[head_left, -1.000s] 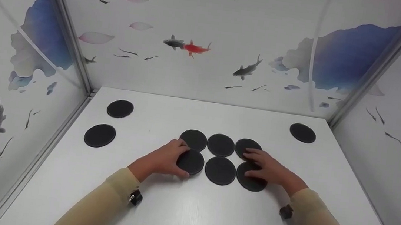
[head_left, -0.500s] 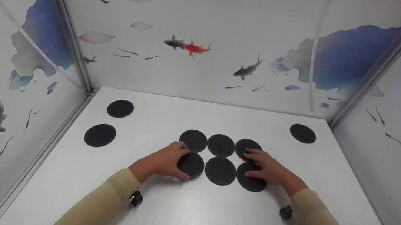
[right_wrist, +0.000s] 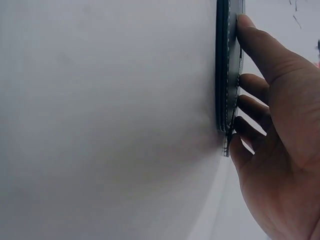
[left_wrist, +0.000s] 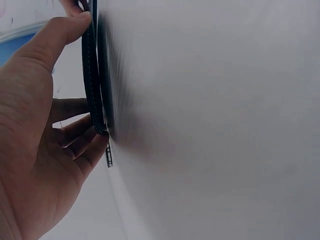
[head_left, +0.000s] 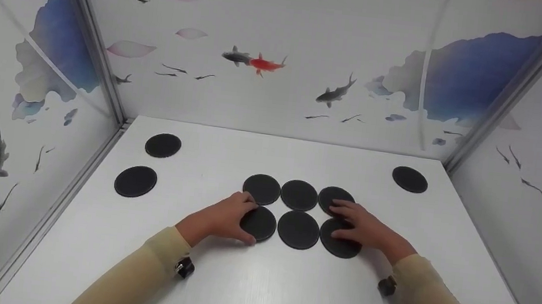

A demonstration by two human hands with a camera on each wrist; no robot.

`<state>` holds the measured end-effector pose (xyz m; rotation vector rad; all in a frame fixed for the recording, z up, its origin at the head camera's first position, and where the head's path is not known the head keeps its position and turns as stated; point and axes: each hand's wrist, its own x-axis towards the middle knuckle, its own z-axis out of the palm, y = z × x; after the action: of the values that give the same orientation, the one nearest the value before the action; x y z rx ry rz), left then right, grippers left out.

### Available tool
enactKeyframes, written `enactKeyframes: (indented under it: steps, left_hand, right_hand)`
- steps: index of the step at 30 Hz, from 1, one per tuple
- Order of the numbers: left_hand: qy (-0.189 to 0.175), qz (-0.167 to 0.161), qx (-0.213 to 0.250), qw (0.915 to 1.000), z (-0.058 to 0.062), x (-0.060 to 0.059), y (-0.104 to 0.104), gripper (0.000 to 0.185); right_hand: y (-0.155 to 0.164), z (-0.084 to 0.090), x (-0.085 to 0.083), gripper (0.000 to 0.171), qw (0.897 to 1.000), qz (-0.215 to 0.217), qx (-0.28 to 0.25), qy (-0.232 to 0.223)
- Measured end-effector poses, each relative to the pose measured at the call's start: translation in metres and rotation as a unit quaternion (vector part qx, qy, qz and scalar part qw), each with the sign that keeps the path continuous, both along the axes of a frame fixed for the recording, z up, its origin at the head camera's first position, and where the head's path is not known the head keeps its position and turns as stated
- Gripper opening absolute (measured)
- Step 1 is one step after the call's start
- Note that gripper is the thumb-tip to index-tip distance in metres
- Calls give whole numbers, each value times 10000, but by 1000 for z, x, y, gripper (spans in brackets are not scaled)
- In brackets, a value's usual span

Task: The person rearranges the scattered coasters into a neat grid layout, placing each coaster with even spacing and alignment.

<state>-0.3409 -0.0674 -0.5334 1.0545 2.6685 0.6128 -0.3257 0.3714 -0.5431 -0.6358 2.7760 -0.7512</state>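
We see 6 flat black round discs laid in 2 rows of 3 near the middle of the white table [head_left: 246, 290], edges touching or nearly so. The left hand [head_left: 224, 217] lies on the near-left disc [head_left: 259, 224], fingers fairly straight across its left edge and thumb at the near rim; in the left wrist view the thumb [left_wrist: 55, 37] and fingertips [left_wrist: 82, 137] bracket the thin edge of that disc [left_wrist: 92, 85], so we read it as a light edge touch rather than a closed pinch. The right hand [head_left: 366, 228] rests flat over the near-right disc [head_left: 339, 242], with its fingers reaching onto the far-right disc [head_left: 331, 197]; the right wrist view shows the fingers [right_wrist: 250, 80] extended along the disc's rim [right_wrist: 225, 75], spread and relaxed, clasping nothing. Between the hands sit the near-middle disc [head_left: 298, 230] and far-middle disc [head_left: 299, 195], with the far-left disc [head_left: 261, 189] just beyond the left fingertips. 3 more discs lie well apart: 2 at the left side [head_left: 135, 181] [head_left: 163, 145] and 1 at the far right [head_left: 409, 179]. We judge these discs to be thin, light and fairly stiff, with a stitched rim visible up close; they likely slide easily on the smooth tabletop, so pushing from the edge or pressing flat on top should move them, while lifting would call for getting a fingertip under the rim.
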Motion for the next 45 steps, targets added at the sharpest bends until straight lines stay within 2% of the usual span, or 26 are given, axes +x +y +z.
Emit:
enactKeyframes:
  steps: [10, 26, 38, 45]
  left_hand:
    - [230, -48, -107, 9997, -1, 1, 3, 94]
    - [245, 70, -250, 9994, -2, 2, 6, 96]
    - [170, 13, -188, 9997, -2, 1, 5, 97]
    - [141, 48, 40, 9999, -1, -2, 0, 88]
  right_hand:
    - [1, 0, -1, 77, 10000, 47, -82, 24]
    - [0, 2, 1, 77, 9999, 75, -79, -3]
    - [0, 1, 0, 76, 9999, 66, -130, -20]
    - [0, 0, -1, 76, 9998, 81, -182, -14]
